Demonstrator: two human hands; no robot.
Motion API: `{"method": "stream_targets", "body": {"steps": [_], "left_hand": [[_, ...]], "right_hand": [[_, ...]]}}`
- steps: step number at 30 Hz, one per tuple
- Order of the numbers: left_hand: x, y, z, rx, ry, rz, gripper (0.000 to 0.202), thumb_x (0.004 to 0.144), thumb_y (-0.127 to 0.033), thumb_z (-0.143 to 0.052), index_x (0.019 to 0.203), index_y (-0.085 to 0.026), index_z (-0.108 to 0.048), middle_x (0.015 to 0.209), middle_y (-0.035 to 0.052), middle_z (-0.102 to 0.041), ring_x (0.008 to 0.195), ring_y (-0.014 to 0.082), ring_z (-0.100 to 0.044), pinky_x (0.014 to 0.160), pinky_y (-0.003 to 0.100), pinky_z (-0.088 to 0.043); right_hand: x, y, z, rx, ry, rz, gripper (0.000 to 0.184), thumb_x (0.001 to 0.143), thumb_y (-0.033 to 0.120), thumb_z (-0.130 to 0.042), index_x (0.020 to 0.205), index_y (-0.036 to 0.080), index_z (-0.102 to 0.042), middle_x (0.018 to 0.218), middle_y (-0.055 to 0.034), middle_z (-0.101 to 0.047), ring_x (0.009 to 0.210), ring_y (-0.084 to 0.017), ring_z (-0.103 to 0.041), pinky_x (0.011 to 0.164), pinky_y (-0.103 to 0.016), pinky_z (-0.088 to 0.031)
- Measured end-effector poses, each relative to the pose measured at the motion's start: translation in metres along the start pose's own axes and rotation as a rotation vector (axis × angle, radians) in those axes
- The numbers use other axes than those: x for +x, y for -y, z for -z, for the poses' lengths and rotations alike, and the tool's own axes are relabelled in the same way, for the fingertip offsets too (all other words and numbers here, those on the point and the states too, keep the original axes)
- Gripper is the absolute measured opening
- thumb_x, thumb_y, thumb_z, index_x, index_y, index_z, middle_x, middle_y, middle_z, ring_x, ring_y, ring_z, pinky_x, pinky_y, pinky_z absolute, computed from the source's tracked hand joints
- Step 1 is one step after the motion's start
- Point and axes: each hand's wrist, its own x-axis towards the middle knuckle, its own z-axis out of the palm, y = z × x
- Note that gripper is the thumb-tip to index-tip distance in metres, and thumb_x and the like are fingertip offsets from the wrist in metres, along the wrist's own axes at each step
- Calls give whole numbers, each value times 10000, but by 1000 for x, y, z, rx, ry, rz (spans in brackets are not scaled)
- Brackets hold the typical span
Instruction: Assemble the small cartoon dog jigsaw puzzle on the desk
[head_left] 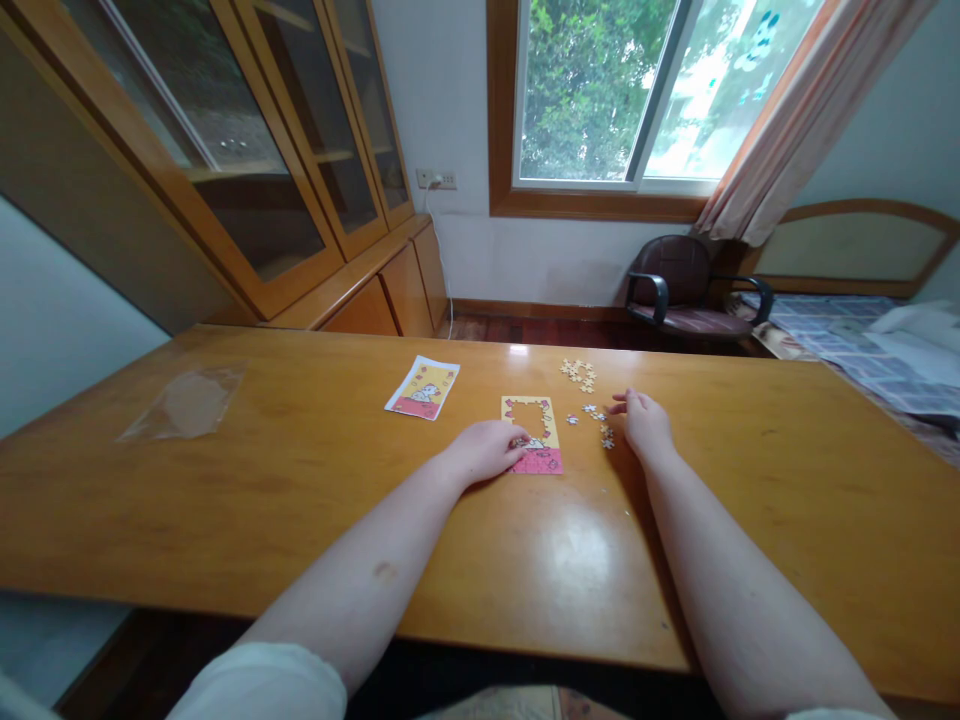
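A small jigsaw puzzle (556, 425), yellow above and pink below, lies partly assembled on the table with a gap in its middle. My left hand (487, 450) rests on its left side, fingers stretched over the lower part and covering some of it. To the right of the puzzle are several loose white and coloured pieces (572, 420) and a few yellow ones (607, 437). My right hand (645, 420) hovers or rests just beside these, fingers apart, with nothing visible in them. Farther back, a group of tan pieces (577, 374) is gathered.
A printed picture sheet (424, 388) with a white animal lies left of the puzzle. Clear plastic wrapping (184, 402) is at the far left of the wooden table (300, 480). Beyond stand a glass-door cabinet (367, 230), an office chair (671, 270) and a bed (840, 335).
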Motion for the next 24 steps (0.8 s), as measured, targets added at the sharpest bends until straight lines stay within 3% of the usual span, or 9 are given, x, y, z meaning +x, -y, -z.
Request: {"method": "stream_targets", "body": {"steps": [6,11,17,24], "left_hand": [[0,-1,1,-7,14,13,317,884,-366,-491,1130,-259,-661,1112,50,-694,1006,213,-638,851,296,-489],[-1,-3,2,-2,6,7,306,890,-365,-486,1123,-270,-661,1101,41,-697,997,214,-643,835,294,-495],[2,-1,0,-15,-56,36,297,896,-350,-465,1089,-254,-669,1121,33,-690,996,206,-639,830,286,-495],[4,0,1,-47,-74,93,292,886,-323,-468,1071,-237,-677,1123,35,-690,1005,204,-637,851,285,-494]], "right_hand": [[2,2,5,-228,66,-21,428,846,435,-386,832,141,-697,748,-93,-707,637,-197,-600,563,-292,-371],[2,3,7,-458,61,20,282,747,399,-589,832,161,-713,842,-114,-721,748,-231,-638,611,-301,-404],[-2,8,8,-579,161,59,272,643,364,-706,847,185,-726,849,-125,-721,759,-257,-644,624,-322,-429],[-13,16,5,-632,233,58,245,628,214,-664,868,230,-709,857,-73,-725,809,-246,-651,612,-295,-406]]}}
